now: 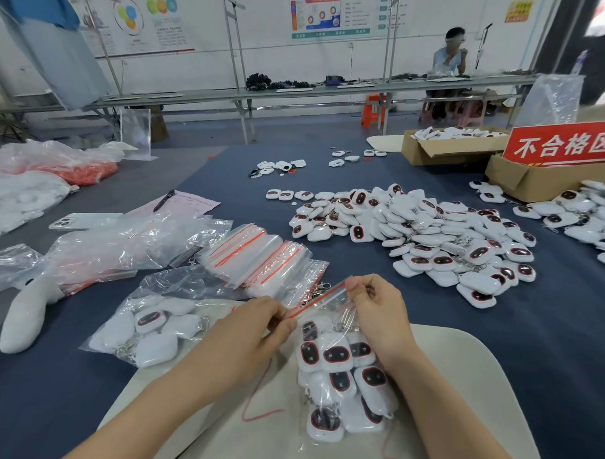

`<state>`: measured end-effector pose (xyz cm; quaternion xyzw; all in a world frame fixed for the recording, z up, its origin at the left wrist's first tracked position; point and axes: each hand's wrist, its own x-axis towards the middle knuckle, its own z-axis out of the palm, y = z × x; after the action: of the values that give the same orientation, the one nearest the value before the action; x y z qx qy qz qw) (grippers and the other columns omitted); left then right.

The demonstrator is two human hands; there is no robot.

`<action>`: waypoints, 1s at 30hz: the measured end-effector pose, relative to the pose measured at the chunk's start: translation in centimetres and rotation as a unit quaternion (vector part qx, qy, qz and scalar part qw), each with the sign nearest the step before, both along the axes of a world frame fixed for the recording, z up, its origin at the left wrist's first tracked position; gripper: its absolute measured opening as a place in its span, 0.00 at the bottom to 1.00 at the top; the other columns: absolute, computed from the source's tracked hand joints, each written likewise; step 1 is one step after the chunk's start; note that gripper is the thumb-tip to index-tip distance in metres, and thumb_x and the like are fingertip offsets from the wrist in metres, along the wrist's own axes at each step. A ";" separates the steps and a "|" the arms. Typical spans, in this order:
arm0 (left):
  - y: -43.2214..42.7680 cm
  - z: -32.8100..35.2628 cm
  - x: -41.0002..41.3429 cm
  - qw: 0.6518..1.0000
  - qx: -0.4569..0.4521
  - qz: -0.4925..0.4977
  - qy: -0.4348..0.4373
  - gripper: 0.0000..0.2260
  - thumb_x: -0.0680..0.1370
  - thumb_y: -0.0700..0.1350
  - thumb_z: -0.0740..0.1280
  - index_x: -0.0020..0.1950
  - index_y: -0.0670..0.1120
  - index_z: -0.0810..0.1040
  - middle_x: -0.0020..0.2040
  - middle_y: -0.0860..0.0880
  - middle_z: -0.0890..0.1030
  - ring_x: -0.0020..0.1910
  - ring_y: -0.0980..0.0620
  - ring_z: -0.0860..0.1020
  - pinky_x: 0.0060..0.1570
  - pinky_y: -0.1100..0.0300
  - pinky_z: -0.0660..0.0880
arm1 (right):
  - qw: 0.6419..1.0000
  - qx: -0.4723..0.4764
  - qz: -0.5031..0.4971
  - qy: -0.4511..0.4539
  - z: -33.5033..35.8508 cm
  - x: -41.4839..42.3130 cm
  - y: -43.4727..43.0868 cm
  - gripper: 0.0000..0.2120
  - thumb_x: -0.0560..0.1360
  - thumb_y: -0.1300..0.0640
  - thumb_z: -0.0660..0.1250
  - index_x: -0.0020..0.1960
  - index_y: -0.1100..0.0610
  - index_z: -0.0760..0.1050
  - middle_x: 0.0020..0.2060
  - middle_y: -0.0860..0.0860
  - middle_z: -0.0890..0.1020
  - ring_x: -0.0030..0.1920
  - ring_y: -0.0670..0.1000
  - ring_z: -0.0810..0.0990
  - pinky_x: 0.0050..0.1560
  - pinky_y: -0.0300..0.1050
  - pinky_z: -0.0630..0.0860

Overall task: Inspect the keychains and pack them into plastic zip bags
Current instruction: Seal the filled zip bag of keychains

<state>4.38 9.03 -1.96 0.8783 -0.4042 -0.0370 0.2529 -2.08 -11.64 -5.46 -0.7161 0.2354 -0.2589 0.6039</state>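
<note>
Two hands worked one bag (343,395): the left hand (253,334) pinched the near end of its red strip (317,303) and the right hand (377,311) pinched the far end, fingers of both curled on the plastic. The bag lay on a pale board (460,372) right under the hands, stuffed with white keychains (338,356), several showing dark red-rimmed faces. Could not tell whether the strip was pressed shut along its whole length; judged this as the sealing step for this bag. One packed bag (146,330) sat just left of the board on the table (564,341), so at least one unit looked done. A stack of empty bags (259,258) lay just beyond the hands, plenty unused. A big loose pile (431,234) of keychains spread further out to the right, with a second pile (586,218) at the right edge, none of it bagged. A few strays (279,166) lay far back. Beyond those, a box (444,148) held more keychains, and another box carried a red sign (564,144). Judgement: early in the job, most of the stock left to inspect and pack.
</note>
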 end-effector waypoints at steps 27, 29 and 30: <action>-1.6 0.0 -0.7 0.895 -0.286 0.117 0.321 0.08 0.82 0.43 0.66 0.48 0.40 0.81 0.38 0.47 0.83 0.37 0.54 0.79 0.39 0.64 0.76 | 0.977 0.183 0.090 -0.055 3.2 -1.4 0.9 0.08 0.79 0.54 0.69 0.52 0.59 0.80 0.43 0.55 0.86 0.41 0.53 0.85 0.42 0.48 0.82; -0.8 1.6 -0.3 0.917 -0.282 0.110 0.259 0.09 0.83 0.45 0.65 0.48 0.44 0.83 0.42 0.48 0.86 0.42 0.52 0.81 0.49 0.57 0.77 | 0.981 0.158 0.093 -0.070 4.8 -0.8 1.4 0.07 0.79 0.54 0.69 0.51 0.58 0.80 0.43 0.54 0.87 0.42 0.55 0.86 0.45 0.52 0.83; -0.3 2.8 0.0 0.919 -0.293 0.108 0.241 0.09 0.83 0.46 0.65 0.48 0.44 0.83 0.43 0.48 0.86 0.43 0.51 0.82 0.50 0.55 0.78 | 0.983 0.135 0.095 -0.078 5.9 -0.4 1.7 0.07 0.79 0.54 0.69 0.50 0.57 0.80 0.43 0.53 0.87 0.42 0.54 0.87 0.46 0.52 0.83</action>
<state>4.41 8.75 0.85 0.7674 -0.2267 -0.0998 0.5913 -2.44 -9.90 0.44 -0.6245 0.1509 -0.2212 0.7337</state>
